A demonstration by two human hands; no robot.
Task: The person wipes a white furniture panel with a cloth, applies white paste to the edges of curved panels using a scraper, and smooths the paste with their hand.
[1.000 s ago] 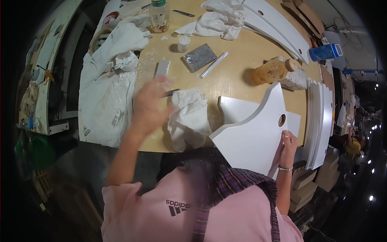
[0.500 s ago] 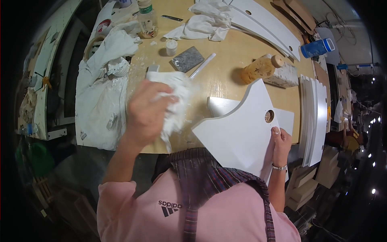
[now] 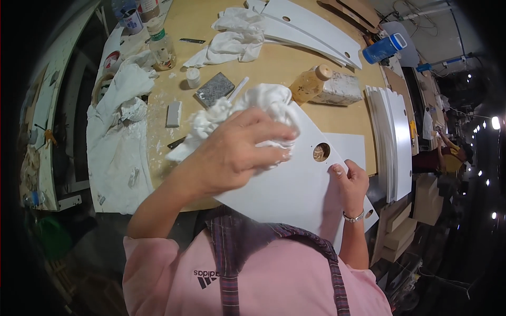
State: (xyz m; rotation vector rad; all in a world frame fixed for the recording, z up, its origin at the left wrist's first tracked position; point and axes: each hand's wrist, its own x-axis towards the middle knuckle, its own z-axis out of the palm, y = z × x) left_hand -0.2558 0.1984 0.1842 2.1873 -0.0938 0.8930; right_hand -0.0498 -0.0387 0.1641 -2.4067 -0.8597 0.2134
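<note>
My left hand is closed on a crumpled white cloth, which lies over the far left part of a white panel. The panel has a curved outline and a round hole near its right side. Gripping its right edge just below the hole is my right hand, thumb on top and fingers hidden underneath. Part of another flat white board shows beneath the panel. Left of the cloth lie a grey sanding block, a small pale block and a white cap.
A yellowish bottle lies against a stained white block behind the panel. White panels stand stacked at right; curved ones lie at the back. A dusty white cloth covers the left side. Another person is far right.
My left hand has carried the cloth rightward onto the panel, uncovering the small pale block. My right hand still grips the panel's edge. The whole view has shifted.
</note>
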